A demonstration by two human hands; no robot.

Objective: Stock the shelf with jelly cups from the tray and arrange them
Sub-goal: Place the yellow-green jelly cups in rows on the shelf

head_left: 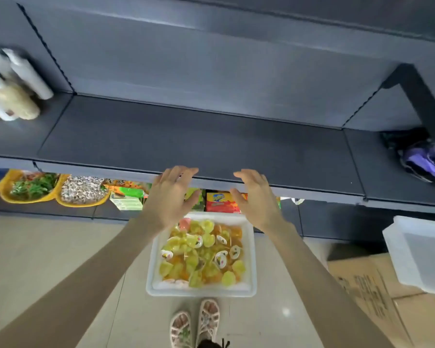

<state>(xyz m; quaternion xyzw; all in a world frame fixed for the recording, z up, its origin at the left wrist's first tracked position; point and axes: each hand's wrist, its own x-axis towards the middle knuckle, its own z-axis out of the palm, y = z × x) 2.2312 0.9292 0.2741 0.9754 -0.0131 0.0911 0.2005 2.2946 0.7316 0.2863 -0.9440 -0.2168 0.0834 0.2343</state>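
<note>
While both arms stretched forward, the left hand (pixel 171 194) and the right hand (pixel 254 194) hung side by side, apart, at the front lip of the dark grey metal shelf (pixel 186 139). Fingers were loosely spread on both hands, with nothing held in either. Contact between fingertips and shelf lip: could not tell.

Below and between the hands, a square white plastic tray (pixel 201 292) sat on the pale tiled floor (pixel 48 247), heaped with yellow, green and orange jelly cups (pixel 204 254). No cups were on the shelf board beyond the hands.

Far left of the left hand, on the same shelf level, stood white plastic bottles (pixel 13 86). Far right of the right hand lay a purple and black packet (pixel 425 159).

Under the shelf, left of the left hand, were yellow baskets of wrapped goods (pixel 35 189). Between the hands was a red carton (pixel 221 203).

Right of the right forearm, a second white tray (pixel 417 252) rested on a brown cardboard box (pixel 362 285). Near the tray's closer rim stood two feet in pale woven sandals (pixel 196 322).
</note>
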